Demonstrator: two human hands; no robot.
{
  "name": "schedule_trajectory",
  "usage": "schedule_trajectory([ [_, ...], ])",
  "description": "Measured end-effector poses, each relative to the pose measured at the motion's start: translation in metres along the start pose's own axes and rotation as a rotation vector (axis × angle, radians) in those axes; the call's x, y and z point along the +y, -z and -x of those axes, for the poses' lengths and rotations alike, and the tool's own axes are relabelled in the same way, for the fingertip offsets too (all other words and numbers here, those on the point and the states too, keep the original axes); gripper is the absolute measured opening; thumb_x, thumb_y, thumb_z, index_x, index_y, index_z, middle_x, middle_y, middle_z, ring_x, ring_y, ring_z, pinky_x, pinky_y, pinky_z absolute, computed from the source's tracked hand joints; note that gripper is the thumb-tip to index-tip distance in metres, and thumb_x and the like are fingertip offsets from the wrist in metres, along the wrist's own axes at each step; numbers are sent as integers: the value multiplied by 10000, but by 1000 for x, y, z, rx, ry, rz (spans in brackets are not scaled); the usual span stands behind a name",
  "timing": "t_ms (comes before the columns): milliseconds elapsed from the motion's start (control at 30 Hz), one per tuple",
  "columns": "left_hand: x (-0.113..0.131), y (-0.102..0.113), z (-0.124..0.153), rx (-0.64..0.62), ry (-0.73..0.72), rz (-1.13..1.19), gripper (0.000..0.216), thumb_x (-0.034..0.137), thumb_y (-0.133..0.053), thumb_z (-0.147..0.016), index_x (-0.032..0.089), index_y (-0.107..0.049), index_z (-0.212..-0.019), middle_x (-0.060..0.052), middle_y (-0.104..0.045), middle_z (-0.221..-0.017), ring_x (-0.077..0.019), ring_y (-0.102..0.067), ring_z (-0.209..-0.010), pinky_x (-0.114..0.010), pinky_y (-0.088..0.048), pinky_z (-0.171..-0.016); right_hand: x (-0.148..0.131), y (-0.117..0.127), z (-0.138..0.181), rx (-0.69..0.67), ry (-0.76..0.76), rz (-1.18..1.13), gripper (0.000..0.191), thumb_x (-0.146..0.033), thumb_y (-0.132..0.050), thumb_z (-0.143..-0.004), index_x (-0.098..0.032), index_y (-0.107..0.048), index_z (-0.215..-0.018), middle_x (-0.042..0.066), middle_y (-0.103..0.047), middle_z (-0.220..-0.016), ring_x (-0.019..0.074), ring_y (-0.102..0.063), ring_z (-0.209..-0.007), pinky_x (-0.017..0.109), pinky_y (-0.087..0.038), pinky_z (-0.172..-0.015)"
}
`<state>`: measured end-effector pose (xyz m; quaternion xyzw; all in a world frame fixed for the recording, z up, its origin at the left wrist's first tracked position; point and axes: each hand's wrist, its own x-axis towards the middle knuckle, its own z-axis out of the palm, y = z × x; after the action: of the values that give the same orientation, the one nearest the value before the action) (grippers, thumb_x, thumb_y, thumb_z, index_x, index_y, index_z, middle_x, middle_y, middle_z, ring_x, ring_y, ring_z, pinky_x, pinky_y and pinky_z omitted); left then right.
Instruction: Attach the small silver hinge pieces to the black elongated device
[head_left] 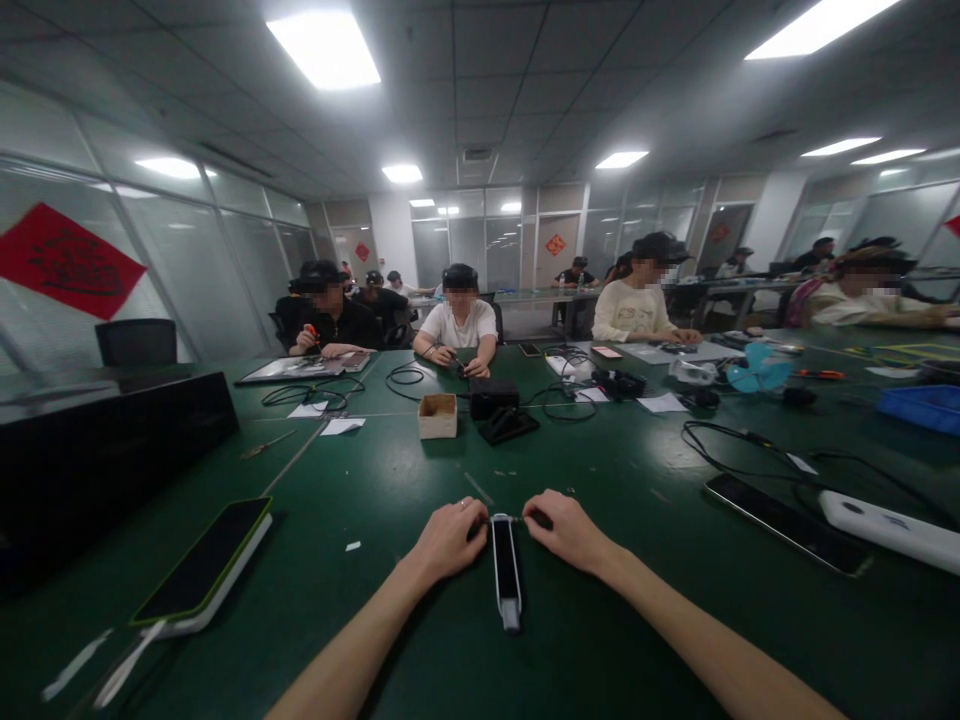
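Note:
A slim handheld device with a pale rim and a dark face lies lengthwise on the green table. Its near end is light grey. My left hand rests on the table just left of the device's far end, thumb and fingers curled together in a pinch. On the other side my right hand is closed the same way. A small thin bit shows between the right fingertips and the device, too small to name. Whatever the left fingertips hold is hidden.
A phone lies on a white block at left, near a dark monitor-like panel. At right are another phone, a white case and black cables. A small box stands ahead; several people sit opposite.

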<state>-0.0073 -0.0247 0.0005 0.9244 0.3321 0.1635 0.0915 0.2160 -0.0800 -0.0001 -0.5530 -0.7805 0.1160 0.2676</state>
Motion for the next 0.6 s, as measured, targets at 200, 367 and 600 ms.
schedule_trajectory([
  [200,-2,-3,0,13,-9,-2,107,195,-449,-860,199,-531,-929,-13,-590,-876,-155,-559,-755,-262,-430,-701,0,-2,0,4,22,-2,145,-238,-506,-869,-172,-634,-873,31,-631,-831,145,-567,-735,285,-480,-679],
  [367,-2,-2,1,14,-16,3,102,205,-452,-867,201,-532,-930,-9,-585,-869,-152,-560,-752,-256,-434,-698,-1,-1,-1,-9,8,-17,132,-235,-520,-860,-173,-635,-872,29,-633,-837,141,-570,-734,277,-479,-678],
  [600,-1,-1,-1,-7,-1,-18,117,195,-454,-857,200,-539,-938,-16,-594,-894,-153,-566,-768,-251,-435,-702,2,-4,-1,10,7,-40,129,-212,-553,-831,-166,-629,-924,32,-633,-866,144,-571,-763,278,-476,-701],
])
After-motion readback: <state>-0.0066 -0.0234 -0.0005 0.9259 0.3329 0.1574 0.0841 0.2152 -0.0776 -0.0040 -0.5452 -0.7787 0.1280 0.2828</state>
